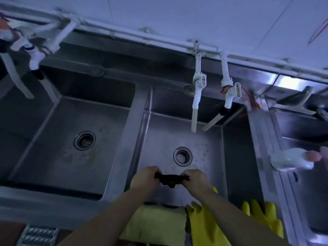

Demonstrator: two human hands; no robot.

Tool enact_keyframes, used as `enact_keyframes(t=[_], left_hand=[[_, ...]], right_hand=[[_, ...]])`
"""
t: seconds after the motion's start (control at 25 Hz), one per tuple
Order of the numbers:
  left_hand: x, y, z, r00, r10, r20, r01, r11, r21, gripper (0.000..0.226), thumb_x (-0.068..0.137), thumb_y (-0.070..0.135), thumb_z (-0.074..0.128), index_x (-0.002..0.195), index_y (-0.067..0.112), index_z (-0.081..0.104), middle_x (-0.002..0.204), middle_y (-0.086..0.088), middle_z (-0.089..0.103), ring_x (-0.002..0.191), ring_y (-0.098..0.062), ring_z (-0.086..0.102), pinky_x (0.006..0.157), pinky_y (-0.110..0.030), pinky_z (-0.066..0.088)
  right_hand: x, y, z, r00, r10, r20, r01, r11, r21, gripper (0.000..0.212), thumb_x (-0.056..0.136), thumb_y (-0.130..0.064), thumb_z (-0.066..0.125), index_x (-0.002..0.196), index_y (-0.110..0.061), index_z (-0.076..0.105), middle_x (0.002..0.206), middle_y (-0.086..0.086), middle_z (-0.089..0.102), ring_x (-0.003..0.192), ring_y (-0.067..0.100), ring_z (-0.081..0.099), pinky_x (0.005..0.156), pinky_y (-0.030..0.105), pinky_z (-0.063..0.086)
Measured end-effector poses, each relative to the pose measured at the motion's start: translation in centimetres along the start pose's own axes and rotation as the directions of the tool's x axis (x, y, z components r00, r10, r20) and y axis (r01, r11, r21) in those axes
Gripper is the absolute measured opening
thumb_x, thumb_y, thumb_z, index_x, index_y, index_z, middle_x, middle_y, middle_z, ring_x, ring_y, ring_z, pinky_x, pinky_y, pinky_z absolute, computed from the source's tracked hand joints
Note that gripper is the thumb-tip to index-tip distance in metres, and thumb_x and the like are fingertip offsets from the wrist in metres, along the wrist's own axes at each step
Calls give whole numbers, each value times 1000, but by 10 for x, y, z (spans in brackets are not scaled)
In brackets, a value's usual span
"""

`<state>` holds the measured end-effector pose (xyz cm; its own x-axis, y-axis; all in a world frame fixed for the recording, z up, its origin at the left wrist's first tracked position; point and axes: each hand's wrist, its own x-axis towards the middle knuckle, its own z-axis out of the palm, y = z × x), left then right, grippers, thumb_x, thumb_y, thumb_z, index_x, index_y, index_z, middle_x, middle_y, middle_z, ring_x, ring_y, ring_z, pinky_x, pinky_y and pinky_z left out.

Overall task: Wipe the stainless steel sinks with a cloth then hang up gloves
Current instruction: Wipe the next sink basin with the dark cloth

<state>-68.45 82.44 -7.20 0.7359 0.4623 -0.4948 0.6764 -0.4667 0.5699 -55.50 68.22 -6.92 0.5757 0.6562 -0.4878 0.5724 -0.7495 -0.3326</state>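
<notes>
The left hand [144, 178] and the right hand [194, 180] are each gripping one end of a dark cloth [171, 180] with curled fingers. The cloth is hanging over the middle sink [236, 148], just in front of its round drain [182, 156]. Two yellow gloves [204, 226] are lying over the front edge of that sink, beside a yellow-green towel [156, 222]. Two white taps [197, 96] are hanging over the back of that sink.

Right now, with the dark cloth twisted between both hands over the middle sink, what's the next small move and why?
Probably lower the dark cloth onto the middle sink floor near the drain and start wiping: left hand and right hand grip it just above that basin.
</notes>
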Motion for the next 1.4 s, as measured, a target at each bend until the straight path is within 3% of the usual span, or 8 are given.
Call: enact_keyframes(t=[0.16,0.32,0.52,0.72,0.84,0.96,1.12,1.4], left_hand=[[25,-14,23,988,-56,142,53,998,20,19,86,13,50,99,20,62,97,-1,68,83,-18,61,62,-25,46],[55,-16,36,982,-75,173,74,997,11,29,87,4,45,107,16,61,108,-6,65,91,-19,60,68,-22,43],[91,-8,11,999,-39,11,37,995,90,40,92,3,40,129,13,50,128,-11,52,109,-29,55,90,-37,46],[118,-5,-51,864,457,-211,-295,800,522,25,58,-10,68,80,2,69,76,-16,67,71,-33,64,62,-36,53],[143,-13,-80,823,558,-108,-339,633,696,17,58,-2,69,75,4,70,73,-13,69,88,-31,65,82,-37,47],[160,-30,-83,864,495,-94,-280,626,728,21,74,6,56,87,7,72,91,-11,72,116,-26,54,103,-35,27],[166,-39,-81,804,554,-216,-314,704,637,16,71,5,60,78,10,73,83,-9,72,112,-26,59,100,-34,29],[177,-51,-79,764,598,-244,-366,712,600,16,68,4,61,76,13,71,77,-1,70,107,-26,61,100,-34,29]], right_hand=[[17,11,28,990,123,72,-123,992,-10,17,89,-26,51,95,-25,67,63,-11,50,64,16,48,60,26,30],[43,21,36,981,170,95,-175,984,43,21,88,-21,51,103,-23,67,96,5,68,90,25,62,76,28,42],[81,32,33,975,215,-50,-193,940,283,36,91,-16,53,127,-22,57,125,6,58,109,24,57,88,31,49],[113,41,59,968,152,198,-189,965,182,39,90,-17,49,129,-19,52,124,9,60,103,26,59,73,27,44],[132,41,90,918,41,395,-116,979,166,59,94,-24,52,147,-13,28,150,15,32,133,31,38,102,32,38],[154,40,122,881,-27,472,30,1000,1,79,97,-31,47,150,-11,-8,157,13,-16,146,29,-7,119,38,10],[184,46,155,957,-125,262,180,963,-199,72,100,-36,30,148,-7,-14,156,18,-19,143,31,-20,117,43,-8],[290,28,161,908,-413,-78,354,852,-386,71,92,-47,41,149,-10,20,155,21,19,144,38,13,115,50,0]])
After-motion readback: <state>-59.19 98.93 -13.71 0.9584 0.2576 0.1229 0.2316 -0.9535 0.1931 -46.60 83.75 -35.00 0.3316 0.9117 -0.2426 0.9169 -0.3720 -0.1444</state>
